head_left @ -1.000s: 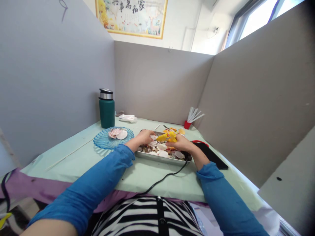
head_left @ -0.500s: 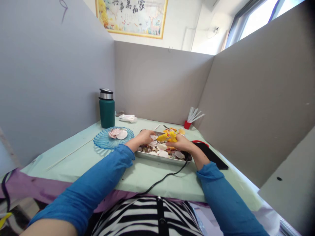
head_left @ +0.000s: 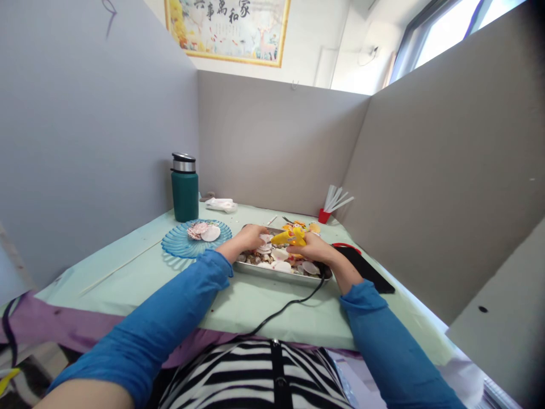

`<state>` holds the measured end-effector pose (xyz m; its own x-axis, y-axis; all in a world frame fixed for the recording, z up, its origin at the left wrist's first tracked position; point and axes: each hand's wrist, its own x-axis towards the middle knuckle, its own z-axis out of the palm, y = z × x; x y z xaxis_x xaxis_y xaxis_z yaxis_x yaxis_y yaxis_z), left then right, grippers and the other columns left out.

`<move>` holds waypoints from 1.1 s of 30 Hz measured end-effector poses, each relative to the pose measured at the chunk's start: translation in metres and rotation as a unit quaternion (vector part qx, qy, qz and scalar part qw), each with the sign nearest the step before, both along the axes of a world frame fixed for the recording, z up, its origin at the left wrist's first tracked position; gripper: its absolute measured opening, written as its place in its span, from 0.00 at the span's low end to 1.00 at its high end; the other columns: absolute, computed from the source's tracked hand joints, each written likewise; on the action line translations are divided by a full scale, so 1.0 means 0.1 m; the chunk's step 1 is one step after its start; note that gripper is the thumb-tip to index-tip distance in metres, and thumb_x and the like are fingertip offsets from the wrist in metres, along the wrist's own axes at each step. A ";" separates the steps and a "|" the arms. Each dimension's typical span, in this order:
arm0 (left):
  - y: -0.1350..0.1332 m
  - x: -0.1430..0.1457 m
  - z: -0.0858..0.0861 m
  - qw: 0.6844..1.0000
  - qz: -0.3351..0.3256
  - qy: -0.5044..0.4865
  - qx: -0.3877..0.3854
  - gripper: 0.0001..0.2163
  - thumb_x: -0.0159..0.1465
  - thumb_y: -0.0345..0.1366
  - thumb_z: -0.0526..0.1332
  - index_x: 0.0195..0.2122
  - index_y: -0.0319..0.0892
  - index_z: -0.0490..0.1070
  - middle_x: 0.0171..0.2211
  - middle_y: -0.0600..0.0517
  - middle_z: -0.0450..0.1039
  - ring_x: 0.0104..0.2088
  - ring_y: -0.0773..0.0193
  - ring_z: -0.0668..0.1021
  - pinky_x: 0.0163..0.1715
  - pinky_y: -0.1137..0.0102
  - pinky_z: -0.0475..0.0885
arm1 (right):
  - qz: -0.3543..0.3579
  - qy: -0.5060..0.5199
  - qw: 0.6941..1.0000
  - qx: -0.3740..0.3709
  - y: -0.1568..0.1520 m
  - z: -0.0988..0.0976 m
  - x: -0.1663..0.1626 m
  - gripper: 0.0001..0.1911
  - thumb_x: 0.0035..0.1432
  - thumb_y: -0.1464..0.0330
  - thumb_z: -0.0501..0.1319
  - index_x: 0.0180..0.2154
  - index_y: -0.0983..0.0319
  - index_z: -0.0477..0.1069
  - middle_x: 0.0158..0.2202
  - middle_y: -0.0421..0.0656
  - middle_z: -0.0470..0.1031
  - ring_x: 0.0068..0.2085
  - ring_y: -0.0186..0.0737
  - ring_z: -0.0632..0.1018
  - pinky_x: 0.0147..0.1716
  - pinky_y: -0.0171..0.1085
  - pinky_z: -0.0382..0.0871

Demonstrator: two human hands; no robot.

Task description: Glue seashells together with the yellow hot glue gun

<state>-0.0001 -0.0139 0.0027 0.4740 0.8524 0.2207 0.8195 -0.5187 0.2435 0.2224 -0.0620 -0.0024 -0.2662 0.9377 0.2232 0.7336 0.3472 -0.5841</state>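
Note:
In my right hand (head_left: 313, 248) is a yellow glue gun (head_left: 287, 236), its nozzle end turned left toward my other hand. A black cord trails from below that hand over the table's front edge. My left hand (head_left: 252, 237) has its fingertips on a white shell (head_left: 265, 240) above the left part of a metal tray (head_left: 285, 277). Loose seashells (head_left: 281, 266), white and brownish, fill the tray under both hands. Just left of my left hand, a blue ribbed glass plate (head_left: 174, 241) carries a few pink and white shells (head_left: 204, 230).
A green bottle (head_left: 185, 196) stands behind the plate. White sticks (head_left: 334, 199) rise from a small red cup (head_left: 324, 216) at the back right. Orange and yellow pieces (head_left: 314, 228) lie behind the tray, and a black flat object (head_left: 369, 270) lies right of it. Grey partitions (head_left: 276, 136) enclose the table.

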 end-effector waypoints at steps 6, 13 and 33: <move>0.00 0.00 -0.01 1.000 -0.003 -0.002 0.002 0.20 0.55 0.31 0.61 0.50 0.44 0.72 0.47 0.49 0.75 0.46 0.59 0.76 0.48 0.71 0.68 | 0.001 -0.001 1.000 0.003 0.01 0.00 0.01 0.17 0.47 0.58 0.64 0.34 0.65 0.74 0.23 0.41 0.71 0.27 0.38 0.72 0.26 0.34 0.65; -0.01 0.00 0.00 1.000 0.001 0.001 0.003 0.20 0.55 0.31 0.61 0.50 0.43 0.72 0.46 0.49 0.75 0.46 0.60 0.76 0.47 0.72 0.68 | 0.010 0.005 1.000 0.007 -0.02 0.02 -0.01 0.16 0.46 0.59 0.64 0.34 0.64 0.74 0.23 0.41 0.71 0.28 0.38 0.73 0.27 0.33 0.66; -0.01 0.00 -0.01 1.000 0.006 -0.008 0.011 0.17 0.57 0.35 0.60 0.48 0.44 0.74 0.44 0.49 0.76 0.44 0.60 0.77 0.45 0.72 0.69 | 0.025 -0.013 0.999 0.016 -0.06 0.06 -0.04 0.17 0.47 0.60 0.62 0.36 0.64 0.73 0.26 0.40 0.72 0.28 0.36 0.71 0.27 0.33 0.65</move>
